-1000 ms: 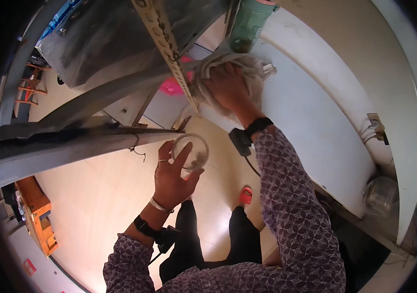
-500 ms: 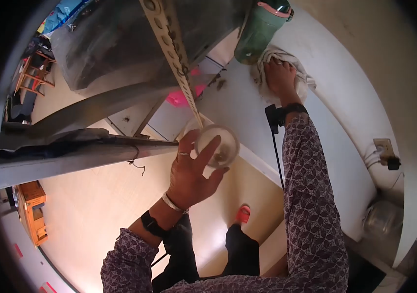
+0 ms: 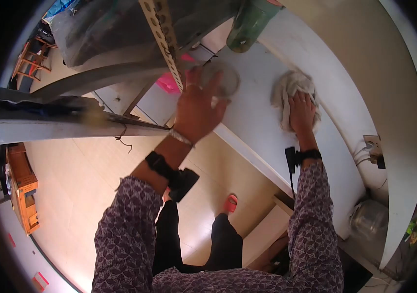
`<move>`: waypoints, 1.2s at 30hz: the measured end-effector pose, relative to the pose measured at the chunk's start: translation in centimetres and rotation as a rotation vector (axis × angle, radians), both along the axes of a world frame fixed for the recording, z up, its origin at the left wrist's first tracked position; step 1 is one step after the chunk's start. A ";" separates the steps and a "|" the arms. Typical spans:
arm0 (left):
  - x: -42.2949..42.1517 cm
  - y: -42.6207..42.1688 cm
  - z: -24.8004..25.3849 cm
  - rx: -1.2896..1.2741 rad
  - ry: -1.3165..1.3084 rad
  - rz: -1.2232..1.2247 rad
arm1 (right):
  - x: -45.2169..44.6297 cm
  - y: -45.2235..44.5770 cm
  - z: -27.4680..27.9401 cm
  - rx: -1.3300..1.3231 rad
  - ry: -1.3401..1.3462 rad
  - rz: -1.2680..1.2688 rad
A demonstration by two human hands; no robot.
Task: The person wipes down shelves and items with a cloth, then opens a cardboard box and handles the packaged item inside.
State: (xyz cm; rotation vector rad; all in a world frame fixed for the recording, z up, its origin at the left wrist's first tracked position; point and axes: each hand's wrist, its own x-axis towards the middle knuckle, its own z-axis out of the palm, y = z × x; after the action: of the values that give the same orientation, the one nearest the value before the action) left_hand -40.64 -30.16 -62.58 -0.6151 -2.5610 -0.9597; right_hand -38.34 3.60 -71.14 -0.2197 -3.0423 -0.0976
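Note:
My left hand (image 3: 199, 105) reaches over the pale shelf surface (image 3: 252, 112), fingers spread around a round clear container (image 3: 229, 80). Motion blurs the container, and what is in it cannot be made out. My right hand (image 3: 302, 115) presses down on a crumpled off-white cloth (image 3: 289, 88) lying on the same surface near the wall. Its fingers are bent over the cloth. Beyond both hands stands a green translucent bottle (image 3: 248, 29), partly cut off by the top of the view.
A perforated metal upright (image 3: 162, 31) rises just left of my left hand. A metal bar (image 3: 79, 127) runs across the left side. Pink material (image 3: 169, 83) shows behind the upright. At right are a wall socket (image 3: 372, 146) with plugs and a clear plastic container (image 3: 367, 219).
My left hand has carried the clear container forward, from over the shelf's near edge to farther over it. My right hand and the cloth have slid toward me and right, away from the bottle.

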 end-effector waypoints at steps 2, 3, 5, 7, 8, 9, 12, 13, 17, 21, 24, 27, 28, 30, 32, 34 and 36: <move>-1.7 0.2 -1.4 -0.035 0.043 0.013 | 3.5 0.1 0.0 -0.146 0.024 -0.076; -2.3 0.4 -1.7 -0.025 0.041 0.028 | 4.9 0.0 0.3 -0.219 0.038 -0.114; -3.5 0.8 -2.2 -0.005 0.035 0.057 | 7.0 -1.1 1.6 -0.190 -0.038 -0.138; -4.7 1.2 -2.6 0.017 0.049 0.063 | 8.6 -1.6 1.5 -0.102 -0.005 -0.114; -5.2 1.5 -2.7 0.024 0.045 0.074 | 9.1 -1.9 0.9 -0.027 0.067 -0.076; -5.6 1.7 -2.9 0.030 0.041 0.083 | 9.7 -2.0 0.4 0.049 0.138 -0.039; -6.6 2.3 -2.9 0.153 -0.020 0.022 | 11.7 -3.3 0.4 -0.031 0.051 0.015; -6.3 2.4 -2.9 0.139 -0.010 0.018 | 12.3 -4.0 0.7 -0.038 0.050 0.053; -0.6 1.1 -1.3 0.084 0.060 -0.110 | 13.4 -6.3 1.9 -0.114 0.090 0.198; 10.6 -3.5 -3.2 -0.016 -0.183 -0.313 | 14.2 -8.0 1.7 -0.273 0.081 0.342; 20.3 -9.0 -7.3 -0.169 -0.525 -0.351 | 13.7 -9.6 1.7 -0.327 0.106 0.532; 30.5 -14.9 -10.6 -0.411 -0.737 -0.404 | 11.8 -13.5 2.1 -0.225 0.063 0.743; 33.6 -16.5 -10.9 -0.443 -0.834 -0.409 | 10.5 -14.7 2.1 -0.195 0.051 0.828; 38.6 -17.9 -10.1 -0.538 -0.996 -0.405 | 7.5 -17.1 1.6 -0.090 0.013 0.999; 42.5 -18.0 -9.0 -0.565 -1.000 -0.334 | 3.0 -20.0 0.8 0.055 0.011 1.117; 45.6 -16.9 -9.5 -0.554 -1.088 -0.219 | 0.5 -22.5 0.7 0.182 0.017 1.157; 47.3 -15.5 -10.5 -0.502 -1.239 -0.099 | -0.3 -22.6 0.7 0.325 -0.016 1.167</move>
State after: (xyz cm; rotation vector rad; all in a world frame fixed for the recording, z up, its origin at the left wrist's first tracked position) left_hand 6.69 -45.70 -73.08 -0.2570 -3.9782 -0.8531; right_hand -38.65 -19.00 -70.49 1.4971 -2.5871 -0.4683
